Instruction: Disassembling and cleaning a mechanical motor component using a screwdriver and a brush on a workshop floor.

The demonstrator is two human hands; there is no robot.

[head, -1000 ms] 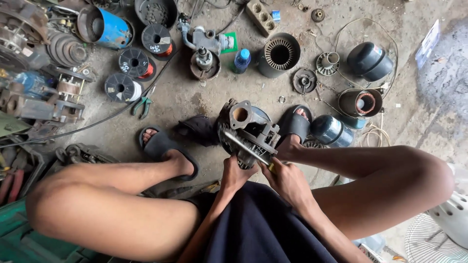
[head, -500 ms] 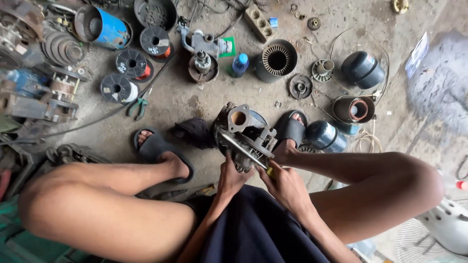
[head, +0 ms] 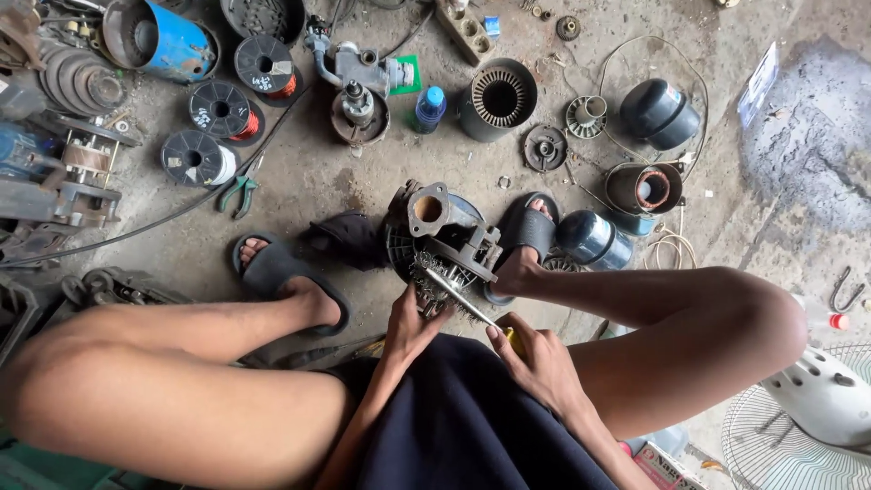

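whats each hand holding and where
Right hand grips a screwdriver by its yellow handle; left hand steadies the pump motor at its near edge.

Floor clutter: blue drum (head: 159, 38) top left, three wire spools (head: 222, 109), green-handled pliers (head: 238, 192), blue-capped bottle (head: 429, 108), finned stator housing (head: 497, 98), white fan (head: 798, 426) bottom right.

blue drum (head: 159, 36) | grey pump housing (head: 445, 231) | screwdriver handle (head: 513, 340) seemingly yellow | black sandal (head: 281, 272) | green-handled pliers (head: 238, 192)
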